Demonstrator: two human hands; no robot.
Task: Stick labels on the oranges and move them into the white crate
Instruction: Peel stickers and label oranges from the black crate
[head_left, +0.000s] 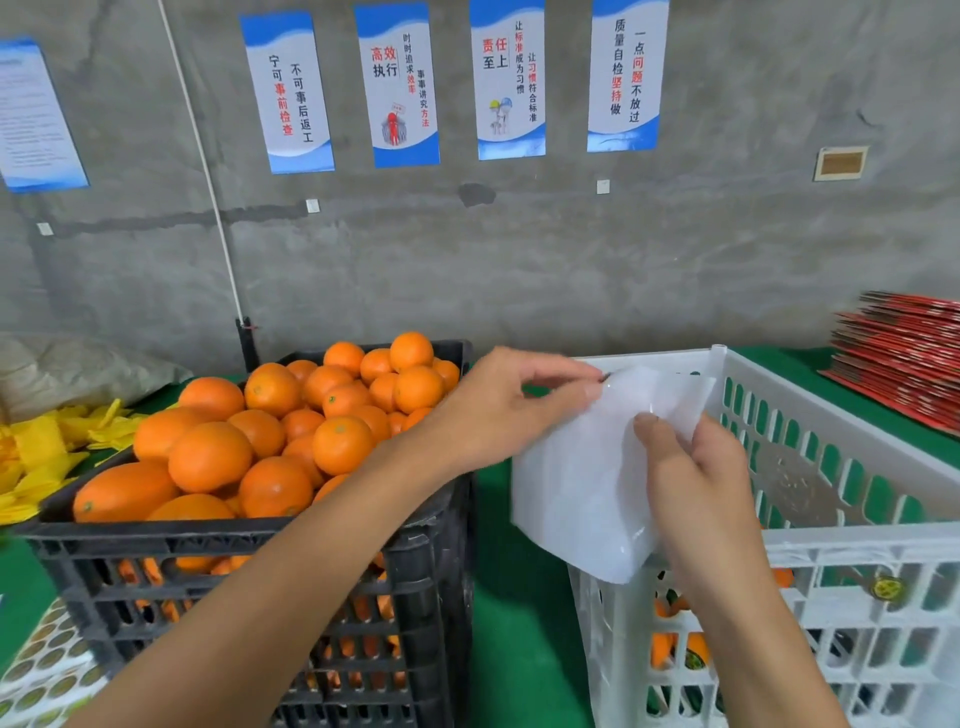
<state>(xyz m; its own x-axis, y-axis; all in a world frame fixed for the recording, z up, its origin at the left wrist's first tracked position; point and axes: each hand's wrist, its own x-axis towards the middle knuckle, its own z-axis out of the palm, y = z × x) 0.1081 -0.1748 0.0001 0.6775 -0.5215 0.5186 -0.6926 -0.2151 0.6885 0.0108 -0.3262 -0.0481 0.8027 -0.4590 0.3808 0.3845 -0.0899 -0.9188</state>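
From the head view, both hands work a stack of clear plastic bags (587, 467) held over the near left corner of the white crate (841, 551). The left hand (498, 405) pinches the stack's top edge between thumb and fingers; the right hand (691, 467) grips its right side, thumb on top. To the left, a black crate (249, 566) stands heaped with oranges (270, 436). A few oranges show through the white crate's slots. A label sheet (41, 670) lies near left on the green table (519, 623).
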